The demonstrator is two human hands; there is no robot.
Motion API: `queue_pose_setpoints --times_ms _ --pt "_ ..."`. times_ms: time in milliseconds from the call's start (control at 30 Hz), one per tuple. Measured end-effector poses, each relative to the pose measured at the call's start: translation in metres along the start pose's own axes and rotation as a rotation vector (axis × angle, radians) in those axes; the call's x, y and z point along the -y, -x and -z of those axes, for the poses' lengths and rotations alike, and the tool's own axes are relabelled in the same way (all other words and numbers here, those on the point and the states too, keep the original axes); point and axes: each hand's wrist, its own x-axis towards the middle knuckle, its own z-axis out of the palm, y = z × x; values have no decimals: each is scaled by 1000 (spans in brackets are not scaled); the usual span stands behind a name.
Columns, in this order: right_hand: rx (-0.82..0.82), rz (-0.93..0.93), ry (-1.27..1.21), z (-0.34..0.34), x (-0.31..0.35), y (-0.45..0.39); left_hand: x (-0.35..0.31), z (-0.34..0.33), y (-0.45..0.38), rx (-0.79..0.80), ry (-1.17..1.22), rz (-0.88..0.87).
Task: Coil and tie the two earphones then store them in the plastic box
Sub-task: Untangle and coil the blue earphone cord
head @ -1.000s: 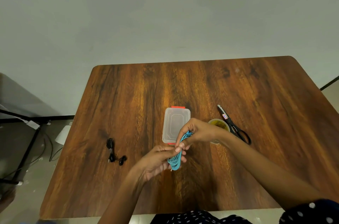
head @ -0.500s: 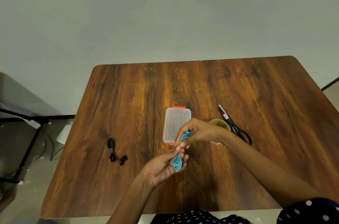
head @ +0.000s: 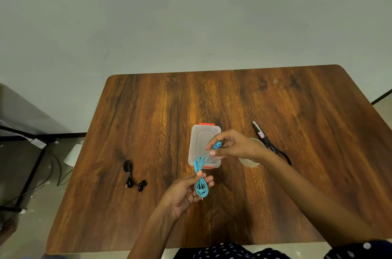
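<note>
Since the earlier frame, both hands have drawn apart, stretching the blue earphone (head: 201, 182). Wooden tabletop (head: 148, 121) stands against a plain pale wall. Left hand (head: 186, 193) grips the blue coil; right hand (head: 231, 145) pinches its earbuds over the closed plastic box (head: 199, 137). Black earphone (head: 133, 178) lies coiled well to the left; scissors (head: 269, 144) lie right of the box.
</note>
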Motion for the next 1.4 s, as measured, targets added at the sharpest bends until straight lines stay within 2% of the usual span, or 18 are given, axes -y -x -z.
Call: queue_pose_setpoints --times_ms 67,267,400,600,833,1033,1167,1267,1333,1400 --pt "-78 -8 -31 -7 -1 -1 0 0 -1 -11 45 -12" --pt "-472 -7 -184 -51 -13 1 3 -6 -5 -61 161 -120" --pt "-632 -48 -170 -66 -19 4 4 -11 -2 -67 200 -196" --pt "-598 14 35 -85 -10 13 8 -15 1 -172 111 -320" --pt "-574 -7 301 -95 -3 14 13 -16 0 -309 64 -441" --pt "-496 -26 322 -98 -2 11 14 -9 -3 -304 62 -438" --pt "-488 -41 284 -98 -4 12 14 -4 -2 -242 54 -400" --pt "-440 -37 353 -98 -6 13 12 -4 -3 -215 80 -373" --pt "-452 -20 424 -99 -7 14 11 -3 -4 -209 95 -369" --pt "-493 -20 396 -99 -7 13 10 -3 -4 -211 90 -376"
